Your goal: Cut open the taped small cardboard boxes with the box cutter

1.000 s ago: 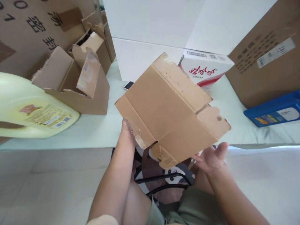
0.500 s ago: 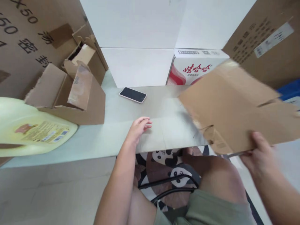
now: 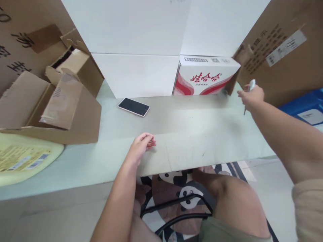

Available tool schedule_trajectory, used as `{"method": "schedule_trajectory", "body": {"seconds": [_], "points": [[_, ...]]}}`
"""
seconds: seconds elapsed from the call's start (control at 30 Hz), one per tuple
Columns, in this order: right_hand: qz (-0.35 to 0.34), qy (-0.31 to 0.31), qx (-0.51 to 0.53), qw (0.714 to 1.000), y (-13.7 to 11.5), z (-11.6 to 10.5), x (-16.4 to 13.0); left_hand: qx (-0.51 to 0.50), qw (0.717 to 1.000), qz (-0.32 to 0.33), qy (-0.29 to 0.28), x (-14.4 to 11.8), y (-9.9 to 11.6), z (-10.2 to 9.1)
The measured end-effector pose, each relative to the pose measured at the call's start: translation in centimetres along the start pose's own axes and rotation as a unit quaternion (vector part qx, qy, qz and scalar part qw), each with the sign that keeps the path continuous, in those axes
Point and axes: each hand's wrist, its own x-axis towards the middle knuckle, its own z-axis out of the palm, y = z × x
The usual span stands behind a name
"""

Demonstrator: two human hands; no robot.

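Left hand rests loosely curled, holding nothing, near the worktop's front edge; right hand, at the right edge beside the red-and-white carton, grips a slim pen-like tool.

You sit in what looks like a storeroom or packing corner of a home or small shop. Big printed cardboard cartons and plain white boxes wall in the low pale table, with torn open cardboard boxes, a red-and-white drinks case and a yellow detergent jug on it. A panda-print rug lies on the tiled floor beneath you.
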Motion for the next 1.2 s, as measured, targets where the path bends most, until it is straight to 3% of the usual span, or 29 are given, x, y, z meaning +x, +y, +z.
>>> {"method": "schedule_trajectory", "body": {"seconds": [0.07,0.17,0.27,0.33,0.47,0.57,0.67,0.73,0.8,0.9,0.97,1.03,1.13,1.2], "points": [[0.063,0.042,-0.026,0.997,-0.7,1.6,-1.1,-0.005,1.0,0.013,0.007,-0.1,0.4,-0.3],[0.081,0.024,-0.034,0.996,-3.4,3.2,-4.8,-0.036,0.998,0.041,0.013,-1.0,1.6,-0.9],[0.031,-0.048,-0.019,0.998,-8.4,5.0,-8.8,-0.089,0.991,0.094,0.044,-2.3,2.4,-2.0],[-0.037,-0.116,-0.011,0.992,-12.6,7.0,-11.4,-0.121,0.975,0.159,0.099,-3.3,2.5,-3.1],[-0.173,-0.244,0.008,0.954,-22.4,13.2,-17.3,-0.167,0.885,0.325,0.289,-5.1,2.2,-6.4],[-0.285,-0.322,0.02,0.903,-30.0,18.5,-22.6,-0.204,0.809,0.381,0.398,-6.3,2.1,-8.8],[-0.379,-0.333,0.043,0.862,-36.6,23.1,-27.6,-0.224,0.755,0.425,0.447,-6.9,2.1,-10.5],[-0.462,-0.322,0.026,0.826,-39.9,25.5,-29.8,-0.227,0.741,0.445,0.45,-7.0,2.2,-11.1],[-0.474,-0.342,-0.051,0.81,-41.8,27.0,-30.8,-0.224,0.741,0.444,0.451,-7.0,2.5,-11.5],[-0.452,-0.337,-0.106,0.819,-41.2,26.9,-30.0,-0.22,0.756,0.415,0.456,-7.6,3.0,-11.7],[-0.463,-0.313,-0.11,0.822,-38.7,24.6,-28.7,-0.222,0.761,0.403,0.457,-8.6,3.4,-11.7],[-0.496,-0.288,-0.093,0.814,-34.8,20.6,-27.2,-0.228,0.755,0.402,0.466,-9.7,3.7,-11.8],[-0.548,-0.302,-0.066,0.777,-27.8,13.2,-25.6,-0.243,0.731,0.426,0.475,-10.4,4.0,-12.3],[-0.55,-0.293,-0.034,0.781,-23.2,8.7,-25.3,-0.247,0.742,0.428,0.453,-9.8,4.0,-12.4]]}}
